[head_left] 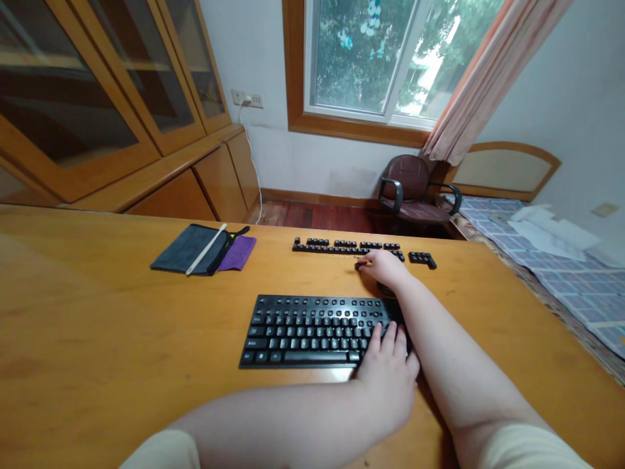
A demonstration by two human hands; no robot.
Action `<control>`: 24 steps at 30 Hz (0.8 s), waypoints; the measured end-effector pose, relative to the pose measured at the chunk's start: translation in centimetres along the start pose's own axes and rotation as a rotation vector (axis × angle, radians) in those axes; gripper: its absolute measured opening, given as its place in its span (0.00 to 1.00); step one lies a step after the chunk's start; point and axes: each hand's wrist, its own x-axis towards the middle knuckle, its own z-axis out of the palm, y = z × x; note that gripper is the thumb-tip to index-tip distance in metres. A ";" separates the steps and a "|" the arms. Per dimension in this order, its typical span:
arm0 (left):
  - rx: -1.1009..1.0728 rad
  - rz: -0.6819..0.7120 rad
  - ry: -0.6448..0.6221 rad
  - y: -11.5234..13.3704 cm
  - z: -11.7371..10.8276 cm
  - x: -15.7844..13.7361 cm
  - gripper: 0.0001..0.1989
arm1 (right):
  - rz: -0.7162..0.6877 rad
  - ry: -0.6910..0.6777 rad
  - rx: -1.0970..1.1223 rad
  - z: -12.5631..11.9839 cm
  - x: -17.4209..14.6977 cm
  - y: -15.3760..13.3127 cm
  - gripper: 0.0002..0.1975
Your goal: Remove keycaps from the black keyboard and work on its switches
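A black keyboard [312, 342] lies on the desk in front of me; its top two rows show bare switch posts where keycaps are off. Resting on its right part is my left hand [390, 374], fingers stretched out and slightly apart. Beyond the keyboard, my right hand [385, 267] pinches a small black keycap [359, 265] at its fingertips, close to the desk. Behind that hand, loose keycaps [332, 249] stand in rows, with a smaller group of keycaps [422, 258] to the right. Part of a dark coiled thing [385, 288] shows under my right wrist.
On the desk [122, 352], a dark grey zip pouch [183, 247] lies at the left with a white stick-like tool [208, 249] across it and a purple cloth [239, 253] beside it. Past the far edge stand a chair [407, 185] and a bed [561, 260].
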 end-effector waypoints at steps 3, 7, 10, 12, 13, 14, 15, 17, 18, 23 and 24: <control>0.000 0.000 0.000 0.0 0.0 0.0 0.24 | 0.002 0.007 -0.027 0.0 -0.1 0.0 0.09; -0.007 -0.001 0.005 -0.1 0.1 0.1 0.23 | -0.033 0.056 0.010 0.0 -0.1 0.1 0.10; -0.012 -0.002 0.007 -0.1 0.1 0.0 0.23 | -0.051 0.054 0.059 0.2 0.1 0.3 0.10; -0.009 -0.006 0.006 -0.1 0.0 0.0 0.23 | -0.047 0.039 0.076 0.3 0.2 0.3 0.09; -0.007 -0.007 0.005 -0.1 -0.1 0.0 0.23 | -0.040 0.039 0.079 0.4 0.3 0.4 0.09; -0.004 -0.007 0.004 0.0 -0.1 0.0 0.23 | -0.032 0.043 0.080 0.5 0.3 0.4 0.09; -0.002 -0.005 0.003 0.0 -0.2 0.1 0.23 | -0.024 0.049 0.078 0.5 0.4 0.4 0.08; 0.001 -0.005 0.003 0.0 -0.1 0.1 0.23 | -0.004 0.060 0.073 0.6 0.5 0.4 0.08; 0.001 -0.005 0.004 0.0 -0.1 0.1 0.23 | 0.010 0.062 0.070 0.7 0.5 0.5 0.08; 0.001 -0.007 0.004 0.0 0.3 0.1 0.23 | 0.077 0.075 0.056 0.7 0.8 0.7 0.10; 0.001 -0.008 0.006 0.0 0.3 0.1 0.23 | 0.082 0.080 0.054 0.6 0.8 0.7 0.10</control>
